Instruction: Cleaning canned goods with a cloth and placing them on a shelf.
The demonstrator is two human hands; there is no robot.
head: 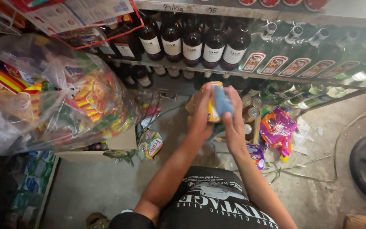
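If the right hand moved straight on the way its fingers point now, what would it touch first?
Probably the lower shelf edge with its dark bottles, directly beyond the right hand and its blue cloth; depth is unclear.

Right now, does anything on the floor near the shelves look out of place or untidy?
Yes. Purple and orange snack packets lie loose on the concrete floor below the green glass bottles, beside thin dry plant stalks. Another colourful packet lies crumpled near the big clear plastic bag of snacks.
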